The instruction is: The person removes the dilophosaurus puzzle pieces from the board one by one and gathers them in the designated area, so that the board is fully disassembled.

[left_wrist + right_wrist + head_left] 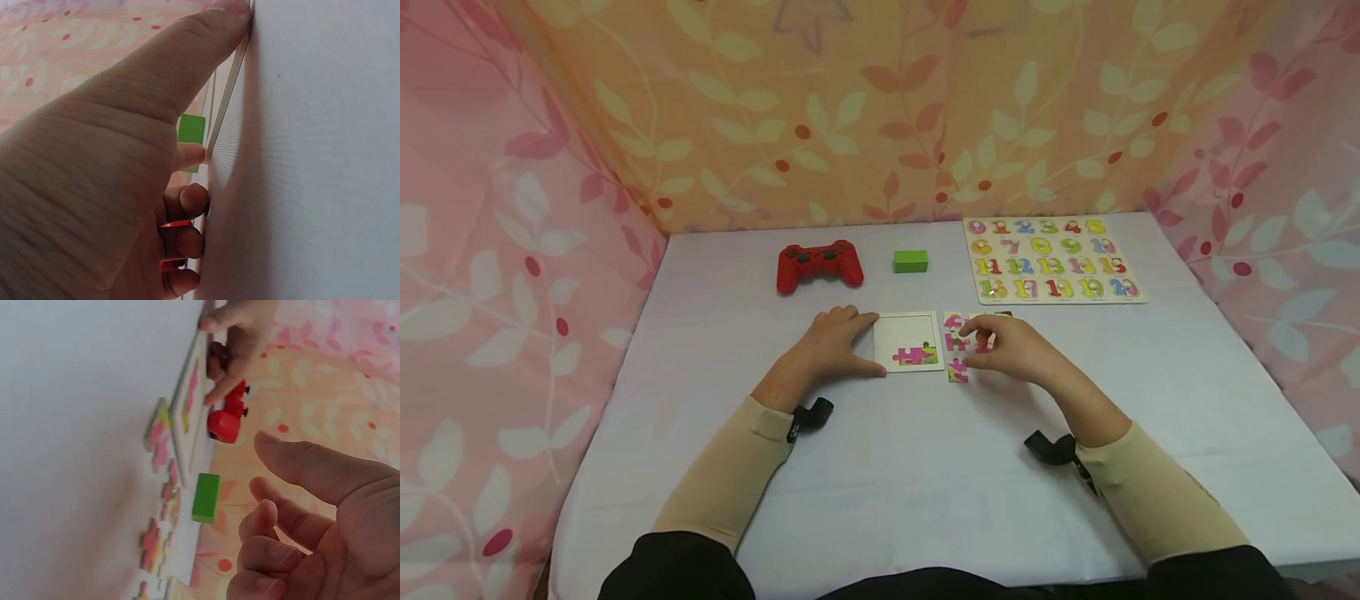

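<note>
A square white puzzle board (pixel 904 331) lies on the table, with joined pink and green puzzle pieces (pixel 913 357) in its lower right part. My left hand (pixel 827 343) rests at the board's left side, thumb at the near corner and index finger at the far one. In the left wrist view its thumb (pixel 181 56) is stretched along the board's edge. Loose puzzle pieces (pixel 957 372) lie right of the board, several partly hidden by my right hand (pixel 1011 348). That hand hovers over them, thumb and fingertips apart, nothing visible between them in the right wrist view.
A red game controller (pixel 820 265) lies behind the board to the left. Next to it is a green block (pixel 911 261). A number puzzle board (pixel 1052 279) lies at the back right. Floral cloth (pixel 880 125) hangs along the back and sides of the white table.
</note>
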A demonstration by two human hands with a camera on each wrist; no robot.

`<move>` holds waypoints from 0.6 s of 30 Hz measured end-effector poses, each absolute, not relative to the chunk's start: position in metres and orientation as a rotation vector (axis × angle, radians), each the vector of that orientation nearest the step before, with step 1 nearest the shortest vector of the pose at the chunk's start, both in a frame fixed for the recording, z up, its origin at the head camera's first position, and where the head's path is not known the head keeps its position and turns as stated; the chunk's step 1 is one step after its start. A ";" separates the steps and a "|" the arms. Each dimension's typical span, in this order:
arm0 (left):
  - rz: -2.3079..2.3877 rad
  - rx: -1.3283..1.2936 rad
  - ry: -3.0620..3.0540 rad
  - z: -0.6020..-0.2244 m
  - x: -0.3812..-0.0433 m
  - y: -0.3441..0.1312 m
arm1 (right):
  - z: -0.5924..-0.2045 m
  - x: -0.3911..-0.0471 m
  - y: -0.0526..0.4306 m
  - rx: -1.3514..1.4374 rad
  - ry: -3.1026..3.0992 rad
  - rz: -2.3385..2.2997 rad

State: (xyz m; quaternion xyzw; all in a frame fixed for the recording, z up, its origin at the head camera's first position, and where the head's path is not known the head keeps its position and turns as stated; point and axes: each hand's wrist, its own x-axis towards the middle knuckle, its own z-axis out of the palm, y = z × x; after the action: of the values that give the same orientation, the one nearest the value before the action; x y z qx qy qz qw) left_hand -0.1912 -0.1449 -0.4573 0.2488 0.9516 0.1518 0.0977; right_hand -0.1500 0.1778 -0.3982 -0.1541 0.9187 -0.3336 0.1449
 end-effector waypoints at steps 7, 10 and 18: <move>0.452 0.746 2.824 -0.458 -0.193 -0.146 | -0.381 -0.156 0.165 -0.423 2.660 -1.012; 0.456 0.740 2.818 -0.458 -0.193 -0.146 | -0.379 -0.158 0.156 -0.430 2.657 -1.018; 0.448 0.755 2.826 -0.459 -0.193 -0.145 | -0.382 -0.165 0.129 -0.499 2.630 -0.994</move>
State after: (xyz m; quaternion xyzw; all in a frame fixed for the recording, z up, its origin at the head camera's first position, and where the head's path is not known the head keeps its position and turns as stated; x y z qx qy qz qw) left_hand -0.1926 -0.1453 -0.4589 0.2542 0.9510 0.1507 0.0909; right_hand -0.1654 0.1290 -0.3821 -0.1730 0.9116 -0.3444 0.1427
